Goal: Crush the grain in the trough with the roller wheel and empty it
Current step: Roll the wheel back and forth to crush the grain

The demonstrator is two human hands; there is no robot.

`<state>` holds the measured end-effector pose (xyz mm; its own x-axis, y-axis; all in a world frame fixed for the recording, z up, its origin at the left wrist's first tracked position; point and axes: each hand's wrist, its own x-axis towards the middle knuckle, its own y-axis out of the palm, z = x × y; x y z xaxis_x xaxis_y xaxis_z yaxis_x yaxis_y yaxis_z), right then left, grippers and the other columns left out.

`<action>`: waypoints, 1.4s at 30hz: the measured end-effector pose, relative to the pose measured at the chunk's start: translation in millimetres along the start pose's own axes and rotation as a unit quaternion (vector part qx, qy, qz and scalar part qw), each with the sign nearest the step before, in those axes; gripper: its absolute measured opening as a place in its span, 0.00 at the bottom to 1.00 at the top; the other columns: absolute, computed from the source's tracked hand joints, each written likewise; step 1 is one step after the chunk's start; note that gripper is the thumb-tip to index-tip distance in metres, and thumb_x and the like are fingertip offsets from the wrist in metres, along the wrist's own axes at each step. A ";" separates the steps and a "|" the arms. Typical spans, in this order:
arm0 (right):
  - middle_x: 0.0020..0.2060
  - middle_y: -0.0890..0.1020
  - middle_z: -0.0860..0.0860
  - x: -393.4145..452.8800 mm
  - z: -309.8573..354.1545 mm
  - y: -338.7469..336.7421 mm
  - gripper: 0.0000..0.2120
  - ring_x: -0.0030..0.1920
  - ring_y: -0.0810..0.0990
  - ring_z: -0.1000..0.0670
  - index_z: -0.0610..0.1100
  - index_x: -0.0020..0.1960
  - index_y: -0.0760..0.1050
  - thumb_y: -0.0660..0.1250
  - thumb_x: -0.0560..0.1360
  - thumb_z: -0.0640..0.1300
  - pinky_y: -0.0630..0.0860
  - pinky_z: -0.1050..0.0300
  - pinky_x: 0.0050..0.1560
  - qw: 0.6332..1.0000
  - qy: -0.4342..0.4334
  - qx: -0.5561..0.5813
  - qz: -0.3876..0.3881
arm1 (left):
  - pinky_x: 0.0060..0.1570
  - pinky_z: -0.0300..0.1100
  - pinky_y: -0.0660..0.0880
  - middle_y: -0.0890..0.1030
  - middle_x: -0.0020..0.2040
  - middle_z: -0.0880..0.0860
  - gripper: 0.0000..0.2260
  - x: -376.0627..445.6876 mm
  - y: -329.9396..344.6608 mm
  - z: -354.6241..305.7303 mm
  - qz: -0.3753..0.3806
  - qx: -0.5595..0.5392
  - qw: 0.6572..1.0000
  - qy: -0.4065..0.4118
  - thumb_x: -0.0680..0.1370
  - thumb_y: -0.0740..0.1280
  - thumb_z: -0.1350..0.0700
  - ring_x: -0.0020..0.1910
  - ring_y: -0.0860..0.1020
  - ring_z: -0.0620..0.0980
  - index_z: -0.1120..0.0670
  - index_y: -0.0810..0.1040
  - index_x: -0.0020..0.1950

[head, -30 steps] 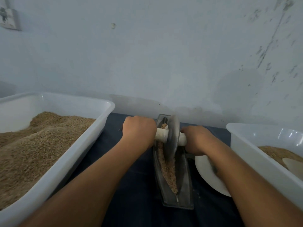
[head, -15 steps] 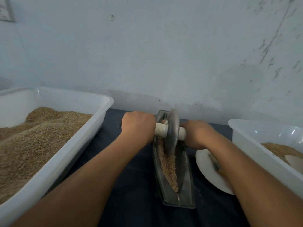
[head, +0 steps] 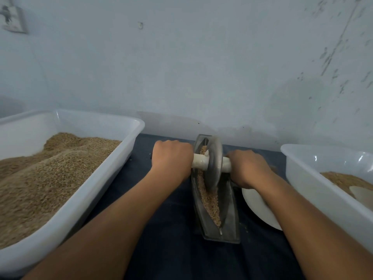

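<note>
A pale blue-grey painted plaster wall point(head: 201, 67) is being seen across the whole upper part of the view. It is being marked by dark flaking scuffs point(head: 331, 57) toward its right side, and a small round mark point(head: 140, 25) is showing near the top centre. A white wall-mounted switch plate point(head: 12, 19) is being cut off at the top left corner. Below, a dark navy cloth-covered tabletop point(head: 171, 249) is being met by the wall's base. Everything is being lit softly and evenly.

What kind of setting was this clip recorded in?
Probably a small, improvised grain-processing workspace, not a factory or a kitchen. A scuffed painted wall backs a dark cloth-covered table; large white tubs of grain flank a metal trough with a hand-rolled roller wheel.
</note>
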<state>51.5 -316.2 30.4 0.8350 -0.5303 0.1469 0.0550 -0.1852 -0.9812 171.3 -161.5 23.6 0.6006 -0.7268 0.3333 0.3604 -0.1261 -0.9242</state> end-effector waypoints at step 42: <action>0.43 0.77 0.52 -66.7 9.4 -57.1 0.13 0.41 0.75 0.49 0.50 0.50 0.71 0.71 0.72 0.53 0.66 0.58 0.33 0.992 -0.093 -0.049 0.074 | 0.40 0.47 0.70 0.79 0.47 0.48 0.18 -41.3 -24.8 12.1 0.151 -0.080 0.985 0.027 0.71 0.71 0.43 0.43 0.77 0.51 0.47 0.76 0.58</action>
<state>-2.2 -262.5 75.4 0.9172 -0.3973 -0.0318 -0.1206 -0.2006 -0.9722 146.2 -120.1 35.0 0.6225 -0.7820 0.0317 0.0508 -0.0001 -0.9987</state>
